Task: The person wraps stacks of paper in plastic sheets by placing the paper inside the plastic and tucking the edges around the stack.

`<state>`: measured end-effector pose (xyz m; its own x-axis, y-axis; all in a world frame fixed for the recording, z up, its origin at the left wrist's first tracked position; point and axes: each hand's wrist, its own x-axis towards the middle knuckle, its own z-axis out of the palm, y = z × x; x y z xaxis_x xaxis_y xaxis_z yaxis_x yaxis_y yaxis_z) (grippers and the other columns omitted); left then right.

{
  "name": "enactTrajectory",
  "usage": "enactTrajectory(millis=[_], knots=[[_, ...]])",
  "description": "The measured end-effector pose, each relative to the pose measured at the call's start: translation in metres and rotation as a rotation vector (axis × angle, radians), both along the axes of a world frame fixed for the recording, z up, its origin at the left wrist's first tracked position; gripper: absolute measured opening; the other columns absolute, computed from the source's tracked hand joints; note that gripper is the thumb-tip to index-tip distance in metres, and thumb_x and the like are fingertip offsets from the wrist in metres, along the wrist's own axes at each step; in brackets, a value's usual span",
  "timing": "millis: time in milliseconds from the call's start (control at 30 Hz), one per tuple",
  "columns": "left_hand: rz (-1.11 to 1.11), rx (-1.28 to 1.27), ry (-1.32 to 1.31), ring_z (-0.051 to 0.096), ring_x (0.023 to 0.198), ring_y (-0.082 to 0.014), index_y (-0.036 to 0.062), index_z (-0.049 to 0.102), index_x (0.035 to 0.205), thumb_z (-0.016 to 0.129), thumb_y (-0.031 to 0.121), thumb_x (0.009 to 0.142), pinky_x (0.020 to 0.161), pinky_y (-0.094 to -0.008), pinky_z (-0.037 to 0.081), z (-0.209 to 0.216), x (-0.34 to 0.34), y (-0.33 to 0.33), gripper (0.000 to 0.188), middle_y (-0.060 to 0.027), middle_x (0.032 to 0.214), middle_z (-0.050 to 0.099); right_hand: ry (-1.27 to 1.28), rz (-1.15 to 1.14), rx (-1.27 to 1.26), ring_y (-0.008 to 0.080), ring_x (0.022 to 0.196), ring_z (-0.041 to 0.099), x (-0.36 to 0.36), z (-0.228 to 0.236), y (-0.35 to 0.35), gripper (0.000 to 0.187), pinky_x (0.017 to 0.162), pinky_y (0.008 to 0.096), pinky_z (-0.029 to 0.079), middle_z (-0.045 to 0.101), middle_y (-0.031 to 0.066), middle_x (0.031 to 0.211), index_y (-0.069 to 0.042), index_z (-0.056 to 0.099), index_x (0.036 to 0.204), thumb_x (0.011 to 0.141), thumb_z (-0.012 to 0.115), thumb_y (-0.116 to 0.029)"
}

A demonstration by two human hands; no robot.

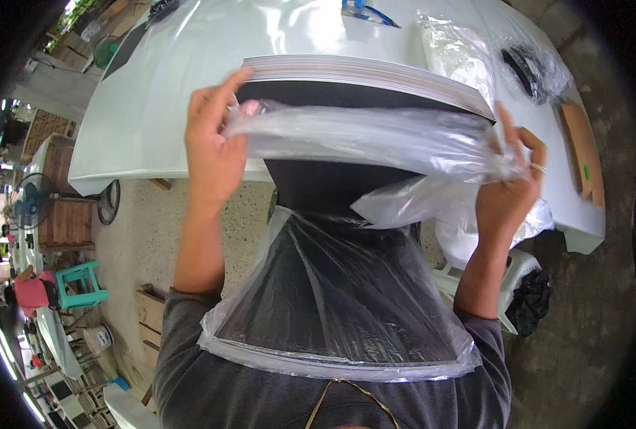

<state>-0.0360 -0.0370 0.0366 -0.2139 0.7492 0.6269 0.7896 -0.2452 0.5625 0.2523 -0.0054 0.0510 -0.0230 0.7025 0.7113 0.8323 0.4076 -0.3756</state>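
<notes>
A stack of black sheets stretches from my chest to above the table, its pale layered edges showing at the far end. Clear plastic film, bunched into a band, lies across the stack and runs between my hands. On the left corner, my left hand is closed on the plastic, with a finger reaching up to the sheet edges. My right hand grips the gathered plastic at the other end, a finger raised beside the right corner. A clear plastic bag covers the near part of the stack, against my shirt.
The white-covered table spreads beyond the stack. On its right lie clear plastic packaging, a wrapped black item and a brown board. A white plastic chair stands below right; a green stool and another person are far left.
</notes>
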Motion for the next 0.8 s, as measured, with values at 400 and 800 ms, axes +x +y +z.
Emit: enactTrajectory(millis=[400, 800], knots=[[-0.736, -0.363, -0.319, 0.052, 0.069, -0.0139, 0.0021, 0.063, 0.075, 0.068, 0.014, 0.065, 0.056, -0.0231, 0.038, 0.010, -0.028, -0.070, 0.016, -0.0080, 0.068, 0.057, 0.016, 0.393, 0.013, 0.0140, 0.059, 0.055, 0.060, -0.011, -0.047, 0.023, 0.056, 0.0253, 0.045, 0.060, 0.0070, 0.073, -0.004, 0.066, 0.084, 0.075, 0.057, -0.024], [-0.395, -0.557, -1.456, 0.056, 0.086, -0.0163, -0.0010, 0.052, 0.105, 0.055, 0.009, 0.079, 0.080, -0.0287, 0.042, -0.153, -0.049, -0.041, 0.028, -0.0074, 0.099, 0.058, 1.687, 0.594, -1.429, -0.0006, 0.036, 0.027, 0.076, -0.160, -0.009, 0.011, 0.031, 0.0138, 0.022, 0.042, -0.0043, 0.055, -0.005, 0.053, 0.084, 0.086, 0.049, -0.016]])
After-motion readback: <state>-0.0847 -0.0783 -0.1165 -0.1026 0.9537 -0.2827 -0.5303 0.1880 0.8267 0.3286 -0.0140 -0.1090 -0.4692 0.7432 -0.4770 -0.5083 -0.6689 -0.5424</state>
